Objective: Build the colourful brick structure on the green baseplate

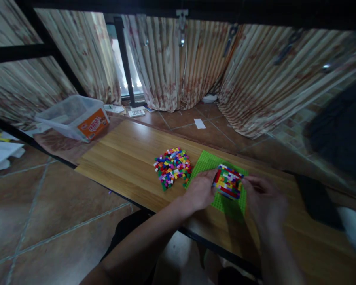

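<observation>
A flat rectangular build of multicoloured toy bricks (pixel 229 182) sits over the green studded baseplate (pixel 206 160); whether it is fixed to the plate or held just above it, I cannot tell. My left hand (pixel 201 190) grips its left edge, thumb and fingers closed there. At the right edge, the fingers of my right hand (pixel 265 200) pinch the upper corner, slightly blurred. Left of the plate lies a loose pile of small colourful bricks (pixel 174 166).
The wooden table (pixel 121 154) runs under everything. A clear plastic bin (pixel 74 114) with an orange label stands beyond its left end. A dark flat object (pixel 317 202) lies at the right. Curtains (pixel 166 67) hang behind, and a white paper (pixel 199 123) is on the tiled floor.
</observation>
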{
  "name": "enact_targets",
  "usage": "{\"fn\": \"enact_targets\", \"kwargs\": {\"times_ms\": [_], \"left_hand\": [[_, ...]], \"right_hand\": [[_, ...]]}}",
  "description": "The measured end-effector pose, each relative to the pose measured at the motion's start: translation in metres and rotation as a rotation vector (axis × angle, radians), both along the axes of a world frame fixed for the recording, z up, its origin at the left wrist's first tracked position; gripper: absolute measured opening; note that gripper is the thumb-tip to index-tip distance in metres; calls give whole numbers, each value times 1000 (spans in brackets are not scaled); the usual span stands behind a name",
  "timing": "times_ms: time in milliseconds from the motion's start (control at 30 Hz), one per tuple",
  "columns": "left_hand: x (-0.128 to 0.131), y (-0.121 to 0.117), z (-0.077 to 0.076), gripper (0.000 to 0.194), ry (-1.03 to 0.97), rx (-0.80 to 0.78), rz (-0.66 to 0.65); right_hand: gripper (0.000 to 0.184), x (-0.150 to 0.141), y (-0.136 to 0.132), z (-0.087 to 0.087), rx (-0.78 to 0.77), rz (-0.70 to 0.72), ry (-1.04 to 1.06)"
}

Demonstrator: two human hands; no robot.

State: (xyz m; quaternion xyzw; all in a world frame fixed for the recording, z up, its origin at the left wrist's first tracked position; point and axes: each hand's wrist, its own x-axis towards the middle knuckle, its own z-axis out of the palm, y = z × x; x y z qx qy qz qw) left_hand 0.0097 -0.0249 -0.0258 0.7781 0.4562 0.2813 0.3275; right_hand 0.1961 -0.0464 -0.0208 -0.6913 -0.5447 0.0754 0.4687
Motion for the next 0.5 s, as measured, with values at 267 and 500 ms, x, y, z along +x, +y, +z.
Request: {"fn": "enact_targets", "kwargs": {"times_ms": [267, 500], "left_hand": [[-39, 17, 15, 56, -149, -14, 288], [-108, 40, 20, 38, -181, -81, 563]], "right_hand": [[19, -77, -11, 12, 65, 403, -32], [34, -114, -8, -14, -181, 513, -281]]}}
